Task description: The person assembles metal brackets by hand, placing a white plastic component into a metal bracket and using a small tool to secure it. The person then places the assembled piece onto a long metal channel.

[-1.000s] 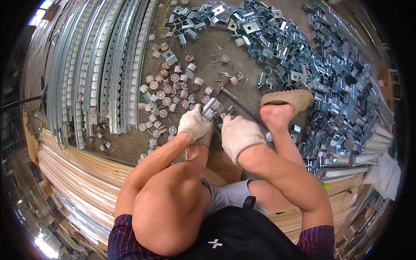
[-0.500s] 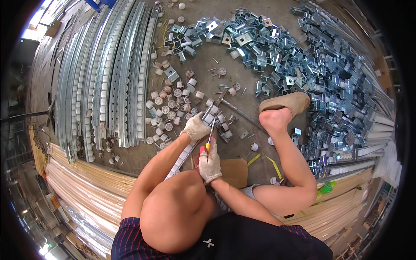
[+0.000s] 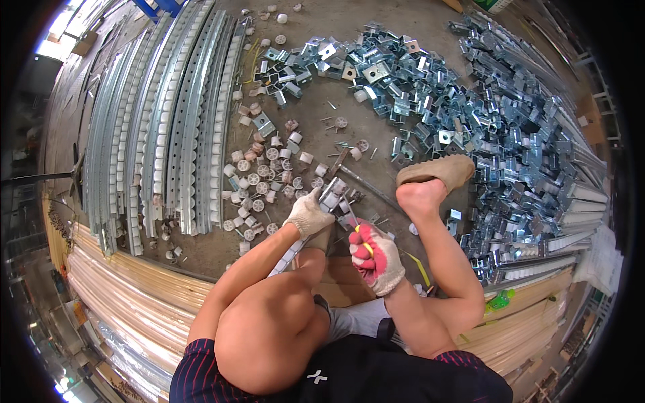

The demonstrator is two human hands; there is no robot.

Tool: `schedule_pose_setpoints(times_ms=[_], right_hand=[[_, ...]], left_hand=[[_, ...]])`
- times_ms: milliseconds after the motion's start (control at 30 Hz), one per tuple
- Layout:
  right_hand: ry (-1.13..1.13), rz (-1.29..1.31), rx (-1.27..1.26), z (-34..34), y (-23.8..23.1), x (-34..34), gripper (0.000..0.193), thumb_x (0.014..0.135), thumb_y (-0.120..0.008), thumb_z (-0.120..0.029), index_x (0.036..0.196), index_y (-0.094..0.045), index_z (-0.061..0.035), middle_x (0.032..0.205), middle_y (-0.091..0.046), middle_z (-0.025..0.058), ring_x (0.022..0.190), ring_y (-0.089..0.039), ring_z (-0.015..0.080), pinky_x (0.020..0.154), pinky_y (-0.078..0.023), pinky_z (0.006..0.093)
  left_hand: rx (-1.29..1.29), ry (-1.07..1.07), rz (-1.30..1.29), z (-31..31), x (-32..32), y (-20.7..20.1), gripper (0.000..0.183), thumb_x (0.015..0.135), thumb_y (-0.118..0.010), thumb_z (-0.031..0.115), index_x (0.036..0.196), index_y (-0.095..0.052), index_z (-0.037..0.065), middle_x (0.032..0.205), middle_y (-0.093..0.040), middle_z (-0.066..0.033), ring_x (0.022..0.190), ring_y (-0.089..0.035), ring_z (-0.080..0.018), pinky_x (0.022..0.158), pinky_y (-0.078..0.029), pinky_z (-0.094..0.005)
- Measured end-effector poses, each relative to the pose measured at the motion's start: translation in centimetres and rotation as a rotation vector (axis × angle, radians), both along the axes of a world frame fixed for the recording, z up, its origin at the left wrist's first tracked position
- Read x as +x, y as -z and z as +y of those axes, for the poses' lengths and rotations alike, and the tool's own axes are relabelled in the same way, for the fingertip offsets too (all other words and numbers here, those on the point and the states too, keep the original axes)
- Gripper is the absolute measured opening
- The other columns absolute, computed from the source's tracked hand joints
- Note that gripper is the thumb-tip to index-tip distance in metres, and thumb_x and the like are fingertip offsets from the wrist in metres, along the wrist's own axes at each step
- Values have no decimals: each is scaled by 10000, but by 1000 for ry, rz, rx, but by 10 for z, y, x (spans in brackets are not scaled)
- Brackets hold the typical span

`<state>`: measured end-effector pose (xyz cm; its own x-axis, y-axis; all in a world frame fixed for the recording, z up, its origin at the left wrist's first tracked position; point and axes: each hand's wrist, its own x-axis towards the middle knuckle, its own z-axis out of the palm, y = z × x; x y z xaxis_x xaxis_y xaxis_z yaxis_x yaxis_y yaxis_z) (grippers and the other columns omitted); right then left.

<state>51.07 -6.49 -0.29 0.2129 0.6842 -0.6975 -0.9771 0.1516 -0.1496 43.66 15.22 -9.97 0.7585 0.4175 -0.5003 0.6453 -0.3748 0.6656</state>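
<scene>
My left hand [image 3: 309, 213], in a whitish knit glove, is closed around a narrow roller track [image 3: 287, 257] near its far end. White rollers line this track, which runs back beside my bent knee. In my right hand [image 3: 378, 258], gloved with a pink-coated palm, is a screwdriver [image 3: 351, 212]; the fingers wrap its yellow handle. Its shaft points toward the track's far end, just right of my left hand. Whether the tip touches the track I cannot tell. Loose white rollers [image 3: 272, 154] lie scattered on the floor beyond my left hand.
Long metal roller tracks [image 3: 195, 121] lie in rows at the left. A large heap of shiny metal brackets [image 3: 497, 134] spreads from the far middle to the right. A hammer-like tool [image 3: 373, 188] lies ahead of my hands. Cardboard [image 3: 342, 275] lies beneath them.
My right hand has swung right and turned, so its pink palm side now shows, still gripping the screwdriver. My left hand has shifted slightly right and nearer with the track.
</scene>
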Motion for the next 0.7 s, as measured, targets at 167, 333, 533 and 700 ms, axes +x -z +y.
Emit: schedule_pose_setpoints(times_ms=[167,333,533,700], right_hand=[[-293,-288,-324,24,-17,-18,513,1106,-581,-176,1590,-415,-199,895,-603,9,580,-575,89,447,-463,256],[-339,-713,-341,53,31,-90,711,1088,-519,-73,1706,-208,-235,876,-570,-6,553,-574,90,441,-478,282],[-271,-1128,-412,37,86,-97,715,1048,-594,-122,1675,-257,-60,863,-650,153,636,-640,246,595,-542,387],[-221,-1408,-494,58,94,-118,722,1029,-592,-101,1659,-257,3,935,-673,211,759,-671,304,711,-551,402]], left_hand=[[-42,-11,30,1,3,3,808,683,-787,344,1376,-603,-29,1176,-734,-303,1136,-717,-426,988,-563,-466],[-137,-72,-105,25,-16,55,896,655,-807,378,1439,-600,-4,1200,-741,-267,1141,-725,-349,1011,-549,-402],[-244,-12,-37,20,10,32,875,666,-841,366,1429,-611,5,1090,-776,-216,993,-763,-281,909,-587,-387],[-255,-56,32,25,1,43,726,725,-857,261,1402,-656,92,1138,-761,-58,1014,-700,-157,957,-547,-326]])
